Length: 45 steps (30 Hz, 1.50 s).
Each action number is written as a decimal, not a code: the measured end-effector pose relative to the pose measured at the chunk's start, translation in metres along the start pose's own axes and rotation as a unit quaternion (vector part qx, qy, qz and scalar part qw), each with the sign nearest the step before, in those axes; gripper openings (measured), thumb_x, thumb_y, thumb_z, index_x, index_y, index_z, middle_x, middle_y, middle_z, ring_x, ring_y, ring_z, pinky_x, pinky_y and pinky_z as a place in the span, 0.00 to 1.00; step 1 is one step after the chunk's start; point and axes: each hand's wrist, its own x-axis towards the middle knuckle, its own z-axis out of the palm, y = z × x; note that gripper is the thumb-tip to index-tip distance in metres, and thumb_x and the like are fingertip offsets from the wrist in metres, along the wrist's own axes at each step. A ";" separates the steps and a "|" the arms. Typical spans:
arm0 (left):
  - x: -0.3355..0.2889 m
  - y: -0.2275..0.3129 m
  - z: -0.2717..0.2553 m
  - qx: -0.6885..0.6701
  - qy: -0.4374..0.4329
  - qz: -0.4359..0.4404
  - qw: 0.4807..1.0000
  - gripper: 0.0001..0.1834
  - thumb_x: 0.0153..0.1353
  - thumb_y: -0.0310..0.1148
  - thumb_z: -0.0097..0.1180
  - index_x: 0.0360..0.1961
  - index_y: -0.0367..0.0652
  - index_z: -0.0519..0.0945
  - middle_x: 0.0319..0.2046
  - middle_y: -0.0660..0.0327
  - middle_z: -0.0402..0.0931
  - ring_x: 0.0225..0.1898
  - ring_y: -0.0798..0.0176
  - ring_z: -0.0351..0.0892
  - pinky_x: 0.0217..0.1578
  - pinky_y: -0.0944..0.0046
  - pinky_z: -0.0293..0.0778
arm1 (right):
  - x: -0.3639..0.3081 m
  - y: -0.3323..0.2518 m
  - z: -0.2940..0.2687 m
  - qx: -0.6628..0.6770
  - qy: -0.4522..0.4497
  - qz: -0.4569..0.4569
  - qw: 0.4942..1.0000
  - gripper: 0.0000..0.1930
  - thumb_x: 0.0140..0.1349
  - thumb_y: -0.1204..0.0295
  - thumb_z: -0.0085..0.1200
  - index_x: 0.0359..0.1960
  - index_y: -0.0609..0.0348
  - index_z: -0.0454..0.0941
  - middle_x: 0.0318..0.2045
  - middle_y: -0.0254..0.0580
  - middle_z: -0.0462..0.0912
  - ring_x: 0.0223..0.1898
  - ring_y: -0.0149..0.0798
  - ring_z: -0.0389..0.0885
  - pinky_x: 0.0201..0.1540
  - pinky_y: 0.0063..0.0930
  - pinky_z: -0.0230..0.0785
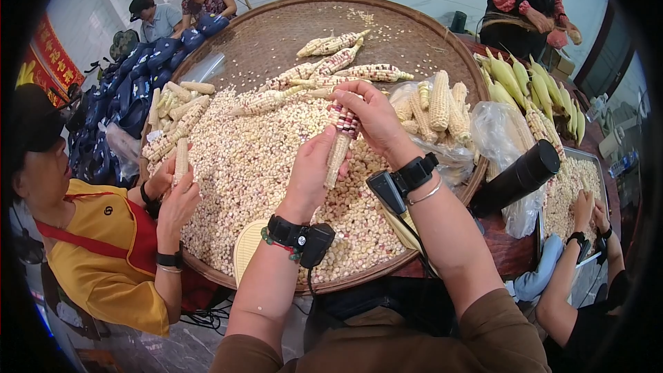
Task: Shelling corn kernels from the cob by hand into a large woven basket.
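Over the wide woven basket (442,21) I hold a corn cob (338,155) between both hands. Its lower part is stripped bare and pale, while purple, red and white kernels still sit on its upper part. My left hand (314,166) is wrapped round the stripped part. Fingers of my right hand (373,114) close on the kernelled upper end, the thumb pressed near the kernels. Beneath both hands spreads a thick layer of loose kernels (242,186). Several speckled corn cobs (376,72) lie just beyond my hands.
Bare cobs (439,107) lie in a plastic bag on the right; more cobs (183,100) sit left. A black bottle (518,178) and husked corn (525,83) stand right. A person in yellow (103,249) holds a cob; another's hands (590,214) work over a kernel tray (573,173).
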 end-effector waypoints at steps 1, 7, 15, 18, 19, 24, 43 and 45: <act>0.000 0.000 0.000 -0.009 -0.002 -0.002 1.000 0.21 0.72 0.46 0.44 0.42 0.36 0.77 0.25 0.61 0.76 0.20 0.71 0.72 0.21 0.73 0.68 | 0.000 0.000 0.000 0.001 0.002 0.003 1.000 0.10 0.65 0.70 0.57 0.44 0.59 0.74 0.37 0.35 0.81 0.37 0.25 0.78 0.38 0.19 0.73; 0.002 -0.001 -0.003 -0.031 -0.027 -0.002 0.999 0.20 0.72 0.42 0.42 0.45 0.33 0.75 0.29 0.56 0.78 0.23 0.65 0.76 0.24 0.68 0.72 | -0.001 -0.003 0.000 -0.016 0.008 -0.002 1.000 0.10 0.65 0.71 0.57 0.44 0.60 0.74 0.36 0.35 0.81 0.37 0.25 0.79 0.37 0.18 0.74; 0.002 0.000 -0.001 -0.042 -0.033 -0.024 0.998 0.22 0.73 0.46 0.40 0.47 0.35 0.75 0.31 0.55 0.79 0.25 0.65 0.78 0.26 0.67 0.74 | -0.004 -0.004 0.002 -0.019 0.026 0.005 0.999 0.10 0.64 0.71 0.57 0.44 0.60 0.75 0.35 0.33 0.79 0.36 0.23 0.78 0.36 0.17 0.72; 0.003 0.000 -0.004 -0.033 -0.021 -0.052 0.998 0.24 0.72 0.49 0.42 0.47 0.36 0.75 0.31 0.56 0.79 0.25 0.66 0.77 0.25 0.68 0.74 | -0.005 -0.002 0.006 -0.091 0.038 -0.010 0.995 0.10 0.63 0.71 0.58 0.43 0.60 0.75 0.34 0.32 0.78 0.36 0.24 0.77 0.37 0.18 0.71; 0.003 0.000 -0.005 -0.020 -0.020 -0.068 0.997 0.25 0.71 0.51 0.43 0.46 0.37 0.76 0.30 0.57 0.79 0.25 0.67 0.77 0.25 0.69 0.73 | -0.006 -0.003 0.007 -0.091 0.029 -0.011 0.995 0.10 0.62 0.71 0.59 0.43 0.60 0.76 0.34 0.32 0.78 0.36 0.24 0.77 0.38 0.19 0.70; 0.003 -0.005 -0.004 0.021 0.004 -0.056 0.998 0.23 0.69 0.51 0.49 0.44 0.37 0.77 0.28 0.60 0.77 0.22 0.68 0.75 0.24 0.71 0.72 | -0.006 -0.002 0.008 -0.085 0.014 -0.002 0.996 0.10 0.62 0.71 0.59 0.42 0.60 0.76 0.35 0.31 0.78 0.36 0.24 0.76 0.39 0.19 0.70; 0.001 -0.003 -0.005 -0.009 -0.046 -0.016 0.999 0.18 0.72 0.42 0.44 0.47 0.37 0.75 0.29 0.59 0.78 0.24 0.68 0.75 0.25 0.71 0.71 | -0.005 -0.007 0.005 -0.054 0.038 0.000 0.998 0.10 0.64 0.69 0.58 0.44 0.59 0.76 0.34 0.32 0.79 0.34 0.23 0.76 0.35 0.17 0.70; 0.002 -0.001 -0.005 -0.022 -0.047 -0.029 0.998 0.19 0.72 0.43 0.44 0.48 0.37 0.75 0.30 0.59 0.78 0.24 0.68 0.76 0.25 0.71 0.71 | -0.006 -0.009 0.006 -0.055 0.040 0.001 0.998 0.10 0.64 0.69 0.58 0.44 0.59 0.76 0.34 0.32 0.79 0.34 0.23 0.76 0.36 0.18 0.71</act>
